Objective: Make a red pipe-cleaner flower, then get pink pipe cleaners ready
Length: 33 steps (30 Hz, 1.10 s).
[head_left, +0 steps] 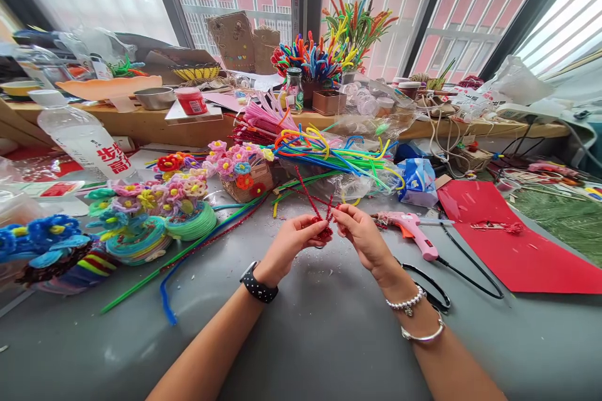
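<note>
Bare forearms of mine come up from the lower edge over the grey table (pixel 310 344), a dotted watch strap (pixel 260 283) round the left wrist, a beaded bracelet (pixel 407 302) and a metal bangle (pixel 424 333) on the right. Over the middle of the table my left grip (pixel 292 241) is closed, thumb against fingers, on a dark-red pipe-cleaner piece (pixel 325 235), bunched at the bottom with thin stems sticking up and apart. My right grip (pixel 363 233) pinches the same piece from the other side, near one of those stems. Just right of it a pink glue gun (pixel 414 229) lies on the table, its black cable (pixel 475 278) running toward a red sheet (pixel 512 244). Beyond my fingers a loose heap of coloured pipe cleaners (pixel 336 156) spreads beside a blue packet (pixel 417 181). To my left, a long green stem (pixel 141 285) slants near a blue one (pixel 165 300), with fuzzy flowers in a green pot (pixel 192 222) and a woven basket (pixel 251 182) behind, and a plastic bottle (pixel 79 134) leaning farther off.
</note>
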{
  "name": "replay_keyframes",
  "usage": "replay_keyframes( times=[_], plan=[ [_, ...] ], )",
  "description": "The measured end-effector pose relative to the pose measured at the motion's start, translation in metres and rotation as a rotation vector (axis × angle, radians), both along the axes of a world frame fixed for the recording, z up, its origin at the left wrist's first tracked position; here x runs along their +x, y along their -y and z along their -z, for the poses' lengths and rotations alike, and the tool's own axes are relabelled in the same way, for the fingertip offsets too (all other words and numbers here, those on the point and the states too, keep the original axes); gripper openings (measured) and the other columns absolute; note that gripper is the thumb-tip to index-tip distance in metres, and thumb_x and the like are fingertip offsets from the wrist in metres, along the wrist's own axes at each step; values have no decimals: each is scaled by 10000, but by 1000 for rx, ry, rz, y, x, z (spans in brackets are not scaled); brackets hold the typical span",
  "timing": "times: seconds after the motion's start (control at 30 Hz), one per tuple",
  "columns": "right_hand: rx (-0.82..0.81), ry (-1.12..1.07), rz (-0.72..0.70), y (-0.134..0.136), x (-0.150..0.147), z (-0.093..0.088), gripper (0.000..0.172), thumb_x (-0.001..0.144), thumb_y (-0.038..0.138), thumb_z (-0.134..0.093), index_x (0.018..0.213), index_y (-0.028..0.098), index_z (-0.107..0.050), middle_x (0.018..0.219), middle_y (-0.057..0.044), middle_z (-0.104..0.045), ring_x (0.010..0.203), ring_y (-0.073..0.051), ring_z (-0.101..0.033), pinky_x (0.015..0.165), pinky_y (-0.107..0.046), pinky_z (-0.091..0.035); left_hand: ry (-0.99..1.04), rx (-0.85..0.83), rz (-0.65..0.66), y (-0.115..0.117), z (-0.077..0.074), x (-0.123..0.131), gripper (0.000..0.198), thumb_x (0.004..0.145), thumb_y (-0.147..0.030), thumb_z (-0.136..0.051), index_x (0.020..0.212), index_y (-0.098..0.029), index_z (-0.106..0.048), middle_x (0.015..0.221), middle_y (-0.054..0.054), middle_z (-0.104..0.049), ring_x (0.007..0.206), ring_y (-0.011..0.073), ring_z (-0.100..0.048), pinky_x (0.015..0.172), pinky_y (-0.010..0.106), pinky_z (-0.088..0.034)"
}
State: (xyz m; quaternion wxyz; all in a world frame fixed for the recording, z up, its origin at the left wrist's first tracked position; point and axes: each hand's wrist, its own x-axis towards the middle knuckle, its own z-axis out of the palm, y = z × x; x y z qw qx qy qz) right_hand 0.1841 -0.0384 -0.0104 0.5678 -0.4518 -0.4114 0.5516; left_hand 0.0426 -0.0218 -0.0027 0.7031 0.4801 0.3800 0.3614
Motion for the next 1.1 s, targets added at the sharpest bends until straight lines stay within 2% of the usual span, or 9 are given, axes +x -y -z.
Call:
replay_keyframes(
  times=[0.2,0.37,0.6,0.8,0.93,1.0,1.1],
  plan=[
    [8,-94,-34,0,-1,-1,185,629,324,-646,680,177,-546,605,56,-442,537,-60,-373,539,-216,-305,-1,-8,-26,0,-3,-1,219,633,-325,-639,695,-119,-598,650,31,-614,604,104,-567,601,216,-441],
    [-56,-18,-20,0,3,-5,242,606,317,-666,790,178,-591,775,17,-531,648,-78,-446,570,-213,-330,-74,74,37,0,-6,-3,220,644,-314,-628,714,-110,-583,657,18,-585,589,87,-526,591,212,-420],
    [-69,66,-36,-1,9,-4,217,599,345,-670,671,155,-595,635,26,-528,568,-64,-414,573,-218,-322,-146,138,137,-2,-5,-5,214,653,-319,-609,714,-113,-608,669,22,-594,624,94,-512,616,213,-400],
    [-111,103,-160,0,17,-5,215,575,334,-689,576,142,-593,528,47,-474,502,-51,-366,520,-212,-293,-249,225,288,-3,-4,-10,210,642,-318,-613,663,-111,-643,656,48,-629,598,106,-513,597,217,-399],
    [-86,102,-172,1,14,-5,191,573,316,-693,565,146,-607,508,47,-494,486,-50,-373,502,-211,-287,-231,215,378,-3,-3,-11,197,637,-308,-622,649,-112,-639,652,48,-630,590,105,-512,584,214,-401],
    [-74,36,-150,0,13,-5,173,586,324,-683,618,160,-636,577,29,-557,524,-60,-425,540,-216,-324,-168,197,343,-3,-3,-10,194,651,-305,-616,672,-113,-636,666,43,-626,598,96,-513,595,207,-402],
    [-79,-36,-71,-2,14,-5,200,599,343,-671,728,190,-666,712,5,-620,580,-70,-472,597,-228,-358,-38,94,190,-5,-1,-8,193,663,-306,-616,725,-123,-629,709,34,-620,640,91,-530,633,202,-413]
  ],
)
